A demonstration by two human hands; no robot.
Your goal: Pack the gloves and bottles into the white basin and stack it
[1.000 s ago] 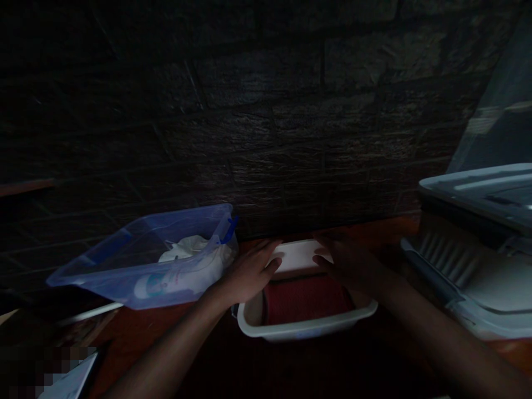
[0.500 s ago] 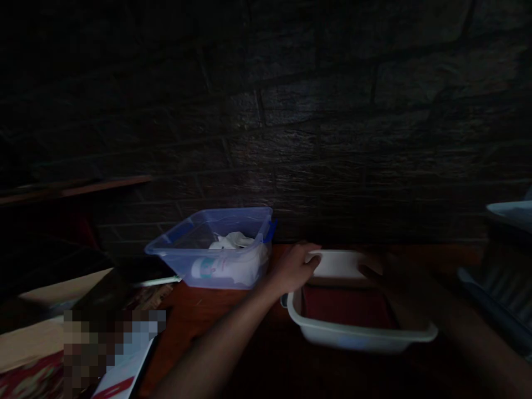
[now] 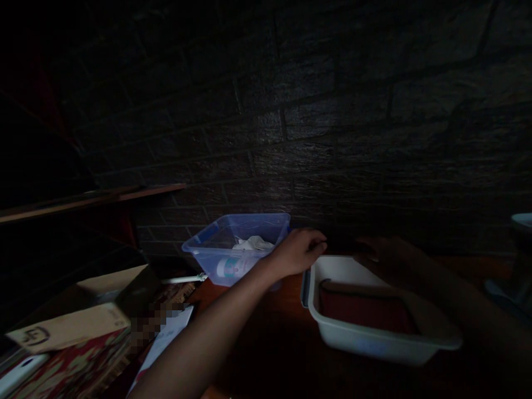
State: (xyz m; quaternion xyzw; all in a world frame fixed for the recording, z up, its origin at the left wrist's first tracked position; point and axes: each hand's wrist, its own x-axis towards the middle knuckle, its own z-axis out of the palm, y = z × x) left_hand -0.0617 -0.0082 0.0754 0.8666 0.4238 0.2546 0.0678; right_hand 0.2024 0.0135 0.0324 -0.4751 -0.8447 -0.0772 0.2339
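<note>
A white plastic tub (image 3: 374, 346) stands on the brown table, with a dark red flat item with a dark edge (image 3: 368, 310) lying in it. Above the tub's back left corner is my left hand (image 3: 301, 249), its fingers curled and the thumb close to the index finger; whatever is in them, if anything, is lost in the dark. My right hand (image 3: 384, 252) hovers over the tub's back edge in deep shadow, and its fingers are hard to make out. Just left of my left hand, a clear bluish bin (image 3: 203, 260) holds a white cloth (image 3: 253, 244) and a white bottle (image 3: 233, 267).
An open cardboard box (image 3: 78, 327) sits on a patterned red cloth (image 3: 89, 360) at the left. A wooden shelf (image 3: 137, 194) juts out above it. Behind the table rises a dark brick wall (image 3: 266, 122). A pale-topped object (image 3: 521, 220) stands at the far right.
Both hands have lifted off the tub's back rim and now sit just above and behind it. The view has shifted left, showing more of the cardboard box.
</note>
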